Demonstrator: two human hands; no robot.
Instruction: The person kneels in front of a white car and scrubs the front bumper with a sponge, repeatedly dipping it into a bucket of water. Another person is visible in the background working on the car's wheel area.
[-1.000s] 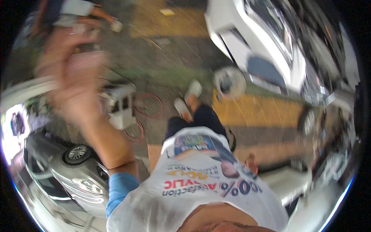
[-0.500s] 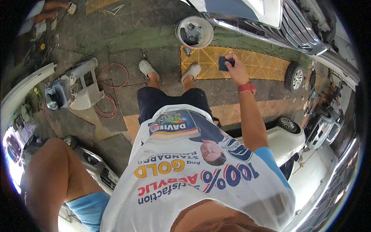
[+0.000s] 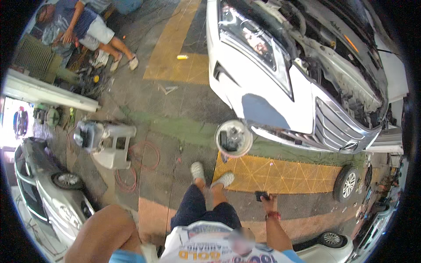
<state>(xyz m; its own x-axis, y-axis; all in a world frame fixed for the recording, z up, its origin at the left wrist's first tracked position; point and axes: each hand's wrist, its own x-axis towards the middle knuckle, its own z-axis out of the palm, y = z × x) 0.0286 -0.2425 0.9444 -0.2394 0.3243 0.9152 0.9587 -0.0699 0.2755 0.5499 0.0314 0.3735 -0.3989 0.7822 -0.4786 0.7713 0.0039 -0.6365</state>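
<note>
Gripped in my right hand (image 3: 269,204) is a small dark square pad, perhaps sandpaper (image 3: 261,195); its exact kind is hard to make out. That hand hangs at my right side, a red watch (image 3: 273,215) on its wrist. My left arm (image 3: 103,234) is sharply bent at the lower left, and its hand lies outside the picture. Ahead of my feet stands a round white bucket (image 3: 246,146) with dark and greyish contents. Beyond it is a white car's front bumper (image 3: 228,94) with a smooth grey patch (image 3: 264,111).
The car's hood is raised over its engine bay (image 3: 346,83). A loose wheel (image 3: 346,184) lies right of yellow floor matting (image 3: 285,175). At left are a grey-white plastic chair (image 3: 115,158), a red hose (image 3: 153,153) and a silver car (image 3: 61,210). Another person (image 3: 85,26) sits at far left.
My view has tilted up, bringing the car front and the other person further into the picture. My right hand, still holding the dark pad, now shows lower in the picture.
</note>
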